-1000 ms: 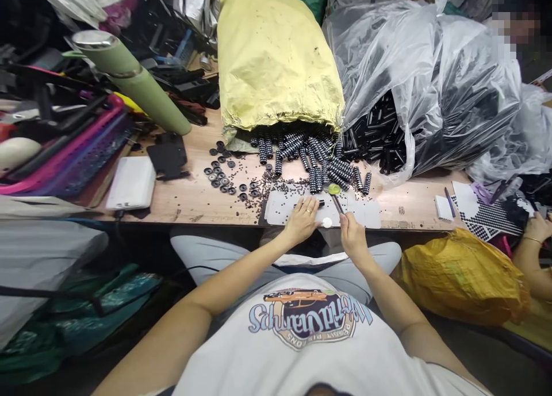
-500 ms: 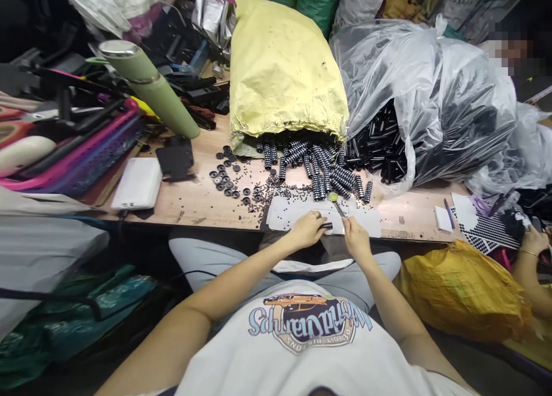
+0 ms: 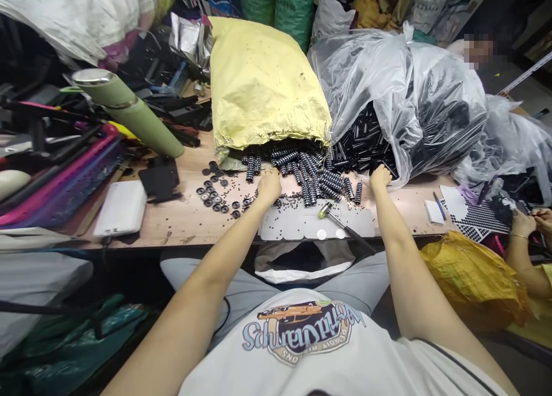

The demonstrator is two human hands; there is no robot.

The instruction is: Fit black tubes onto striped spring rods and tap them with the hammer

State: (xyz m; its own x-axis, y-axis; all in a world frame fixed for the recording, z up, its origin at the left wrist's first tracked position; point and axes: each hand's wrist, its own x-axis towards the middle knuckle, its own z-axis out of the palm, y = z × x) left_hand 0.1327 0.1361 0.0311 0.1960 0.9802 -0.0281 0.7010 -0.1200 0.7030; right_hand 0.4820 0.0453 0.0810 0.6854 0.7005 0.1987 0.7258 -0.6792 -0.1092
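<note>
Many ribbed rods [image 3: 307,169] by the yellow sack [image 3: 267,85] look finished, plain tubes [image 3: 361,138] in the clear bag [image 3: 446,91] unworked, with the left hand [image 3: 269,187] and right hand [image 3: 381,177] curled beside them respectively, any grip unclear.

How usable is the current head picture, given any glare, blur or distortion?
Head view: whitish glare streaks the clear plastic bag; the left hand and right hand look soft, their fingers hard to separate; wide-angle stretch seems to exaggerate the green bottle's slant; a pixelated block hides detail at upper right.
</note>
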